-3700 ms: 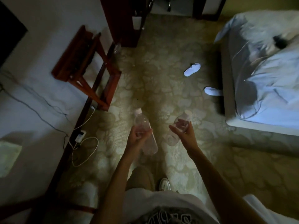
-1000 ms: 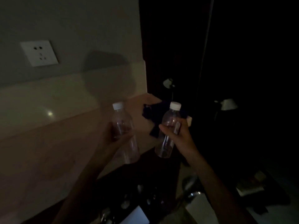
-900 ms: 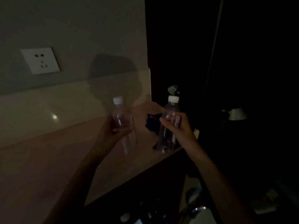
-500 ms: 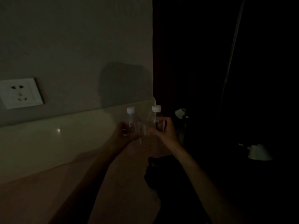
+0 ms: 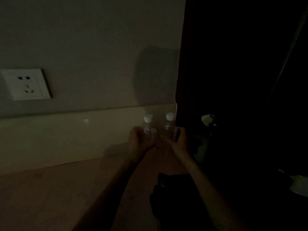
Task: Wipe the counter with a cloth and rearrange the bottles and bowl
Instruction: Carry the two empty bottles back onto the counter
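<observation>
The scene is very dark. Two clear plastic bottles with white caps stand upright side by side at the back right corner of the pale counter (image 5: 50,194), close to the backsplash. My left hand (image 5: 138,142) is wrapped around the left bottle (image 5: 148,125). My right hand (image 5: 179,140) grips the right bottle (image 5: 170,124). Whether the bottles touch the counter is hidden by my hands. A dark cloth (image 5: 168,194) lies crumpled on the counter near its right edge, under my right forearm. No bowl is visible.
A white wall socket (image 5: 25,84) sits on the wall at the left. The counter ends at the right against a dark space, where a small pale object (image 5: 207,120) and a whitish shape (image 5: 299,185) show faintly.
I turned from the carpeted room to the counter. Over the last second both hands carried the bottles forward and together, down into the back right corner by the backsplash.
</observation>
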### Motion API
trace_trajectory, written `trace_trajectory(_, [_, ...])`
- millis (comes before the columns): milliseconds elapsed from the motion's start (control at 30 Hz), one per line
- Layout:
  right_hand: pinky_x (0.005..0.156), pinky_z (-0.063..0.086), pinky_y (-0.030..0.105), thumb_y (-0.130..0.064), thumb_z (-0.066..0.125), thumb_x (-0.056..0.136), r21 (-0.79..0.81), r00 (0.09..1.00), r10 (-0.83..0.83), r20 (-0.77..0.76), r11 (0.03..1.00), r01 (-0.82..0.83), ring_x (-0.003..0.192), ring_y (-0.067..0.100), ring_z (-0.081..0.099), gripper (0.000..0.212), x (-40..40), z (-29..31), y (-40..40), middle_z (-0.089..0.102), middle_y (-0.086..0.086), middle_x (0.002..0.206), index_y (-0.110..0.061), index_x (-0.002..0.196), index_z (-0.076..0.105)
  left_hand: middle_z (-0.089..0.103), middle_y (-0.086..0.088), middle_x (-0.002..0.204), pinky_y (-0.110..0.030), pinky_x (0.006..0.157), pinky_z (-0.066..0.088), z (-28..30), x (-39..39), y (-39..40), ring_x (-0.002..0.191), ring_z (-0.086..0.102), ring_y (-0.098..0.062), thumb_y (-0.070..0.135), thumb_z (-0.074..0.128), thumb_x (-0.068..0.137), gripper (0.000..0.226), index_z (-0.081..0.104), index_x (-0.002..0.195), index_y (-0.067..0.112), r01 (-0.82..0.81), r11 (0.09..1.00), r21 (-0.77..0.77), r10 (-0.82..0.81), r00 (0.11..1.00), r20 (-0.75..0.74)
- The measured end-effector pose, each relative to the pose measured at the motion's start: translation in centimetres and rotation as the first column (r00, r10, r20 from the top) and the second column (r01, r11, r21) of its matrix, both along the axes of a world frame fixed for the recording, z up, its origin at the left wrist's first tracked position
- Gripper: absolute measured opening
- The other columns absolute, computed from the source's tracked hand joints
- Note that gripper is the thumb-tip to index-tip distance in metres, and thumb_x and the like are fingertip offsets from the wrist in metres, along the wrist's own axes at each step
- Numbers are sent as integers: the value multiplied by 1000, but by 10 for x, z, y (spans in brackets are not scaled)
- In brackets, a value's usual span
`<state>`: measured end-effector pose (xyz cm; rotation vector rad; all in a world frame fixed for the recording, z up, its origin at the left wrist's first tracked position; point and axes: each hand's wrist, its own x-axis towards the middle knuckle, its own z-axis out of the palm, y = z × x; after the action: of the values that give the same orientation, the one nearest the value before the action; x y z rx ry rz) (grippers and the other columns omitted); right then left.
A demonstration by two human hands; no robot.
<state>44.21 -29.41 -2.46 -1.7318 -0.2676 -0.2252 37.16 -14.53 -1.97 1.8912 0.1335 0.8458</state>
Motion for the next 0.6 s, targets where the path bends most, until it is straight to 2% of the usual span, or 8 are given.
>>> trace_trajectory(33, [76, 43, 16, -24, 83, 73, 16, 1000, 0, -10, 1000, 0, 105, 14, 55, 67, -3, -2, 1, 56, 2, 119, -11, 128, 48, 62, -3, 67, -36, 52, 55, -2, 2, 0, 62, 67, -16, 13, 83, 76, 38, 45, 72, 16, -30, 999, -26, 30, 999, 17])
trace_trajectory(67, [79, 44, 20, -24, 82, 74, 29, 1000, 0, -22, 1000, 1, 105, 13, 54, 67, -4, -3, 1, 54, 0, 118, -10, 130, 47, 62, -11, 72, -43, 53, 54, -2, 2, -1, 67, 67, -27, 24, 83, 74, 37, 47, 73, 19, -47, 999, -25, 48, 999, 15])
trace_trajectory(133, [85, 47, 28, -28, 80, 76, 17, 999, -19, -34, 1000, 19, 104, 14, 56, 64, -6, -7, 2, 53, -3, 114, -11, 129, 48, 62, -15, 82, -47, 57, 54, -11, 7, 5, 76, 67, -30, 39, 82, 73, 39, 50, 80, 18, -42, 999, -31, 42, 999, 9])
trace_trajectory(200, [87, 51, 33, -31, 81, 74, 4, 999, -40, -32, 999, 40, 104, 18, 59, 61, -6, -11, 3, 55, -3, 111, -13, 124, 49, 61, -12, 88, -43, 62, 54, -11, 2, 3, 80, 65, -22, 45, 82, 70, 46, 52, 87, 14, -87, 996, 1, 87, 996, -16])
trace_trajectory(300, [89, 51, 36, -28, 81, 74, 15, 999, -46, -20, 999, 46, 103, 20, 59, 54, -8, -16, 4, 56, -1, 110, -16, 116, 49, 58, -2, 83, -34, 64, 52, -10, -6, 2, 74, 58, -8, 38, 85, 68, 46, 55, 88, 9, -108, 993, 57, 109, 994, -19])
trace_trajectory(433, [90, 50, 34, -21, 82, 73, 7, 999, -48, 1, 999, 48, 105, 21, 59, 55, -12, -19, 2, 56, 1, 109, -11, 117, 51, 60, -4, 103, -41, 76, 55, -17, -10, 14, 91, 61, -19, 54, 83, 59, 66, 54, 104, 15, -61, 994, 95, 73, 990, -123])
trace_trajectory(533, [88, 50, 32, -21, 83, 72, -7, 997, -74, 17, 997, 74, 104, 20, 59, 60, -15, -18, -4, 57, 3, 111, -5, 120, 50, 52, -6, 115, -35, 82, 54, -14, -23, 17, 97, 57, -19, 57, 81, 49, 85, 51, 115, 11, -70, 996, 55, 77, 987, -141])
trace_trajectory(600, [89, 50, 31, -25, 82, 74, 4, 993, -117, 26, 993, 117, 103, 18, 57, 63, -19, -18, -9, 55, 5, 115, -5, 122, 48, 47, -9, 118, -33, 83, 53, -12, -36, 18, 99, 55, -20, 50, 85, 51, 89, 50, 121, 5, -59, 997, 39, 64, 989, -131])
